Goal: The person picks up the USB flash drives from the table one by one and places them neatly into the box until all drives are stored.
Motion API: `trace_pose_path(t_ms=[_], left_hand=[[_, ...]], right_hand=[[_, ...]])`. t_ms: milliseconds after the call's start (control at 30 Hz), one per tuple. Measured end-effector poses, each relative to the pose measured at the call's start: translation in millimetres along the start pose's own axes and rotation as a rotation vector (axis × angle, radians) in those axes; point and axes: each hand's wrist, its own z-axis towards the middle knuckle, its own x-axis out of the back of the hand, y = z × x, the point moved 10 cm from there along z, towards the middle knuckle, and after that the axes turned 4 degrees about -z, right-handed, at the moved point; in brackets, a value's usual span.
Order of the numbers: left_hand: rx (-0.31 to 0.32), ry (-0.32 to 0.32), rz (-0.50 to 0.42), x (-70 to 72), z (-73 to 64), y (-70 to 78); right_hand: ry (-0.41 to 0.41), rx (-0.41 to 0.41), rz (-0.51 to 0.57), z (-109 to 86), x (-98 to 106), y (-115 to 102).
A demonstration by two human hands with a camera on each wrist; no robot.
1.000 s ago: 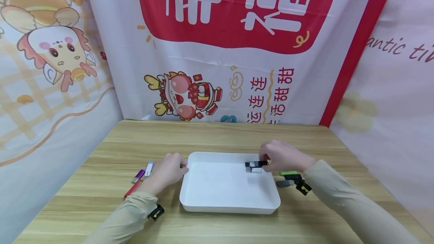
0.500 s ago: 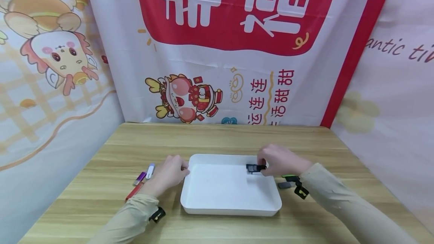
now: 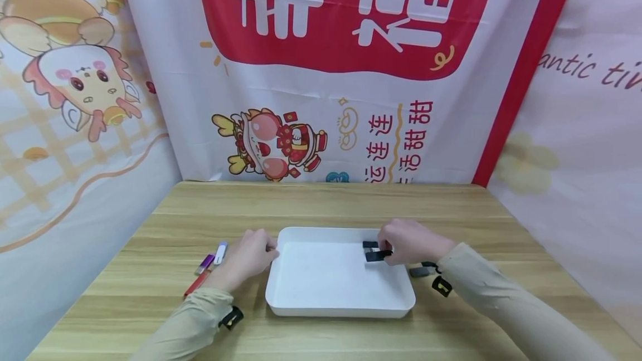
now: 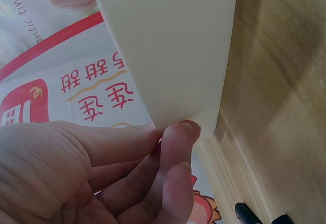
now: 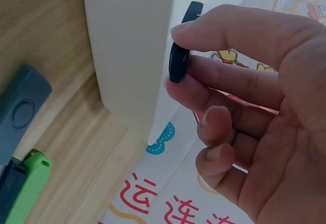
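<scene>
The person's right hand [image 3: 408, 243] is pinching a black memory stick [image 3: 376, 256] between thumb and fingertips, and it is holding the stick in the far right part of a white tray [image 3: 341, 312] (whether the stick is touching the tray floor, I cannot tell). Another dark-ended stick [image 3: 370, 244] is lying just beyond it, partly hidden by the fingers. The left hand [image 3: 246, 255] is gripping the tray's far left corner, thumb and fingertips clamped on the rim. On the wooden table [image 3: 321, 205], a purple stick [image 3: 205, 264], a pale stick [image 3: 220, 253] and a red stick [image 3: 197, 283] are lying beside the left forearm. Right of the tray, a grey stick [image 5: 23, 109] is resting near a green stick [image 5: 33, 183].
</scene>
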Motion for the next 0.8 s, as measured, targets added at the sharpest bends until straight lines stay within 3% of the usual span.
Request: trace_pose_path(t_ms=[367,800], left_hand=[[0.001,0.002,-0.001,-1.0,0.0,-1.7],[0.008,-0.001,-0.004,-0.9,1.5,-3.5]], right_hand=[[-0.028,-0.055,-0.014,3.3,-20,7],[-0.016,-0.067,-0.071,5.7,-20,2]])
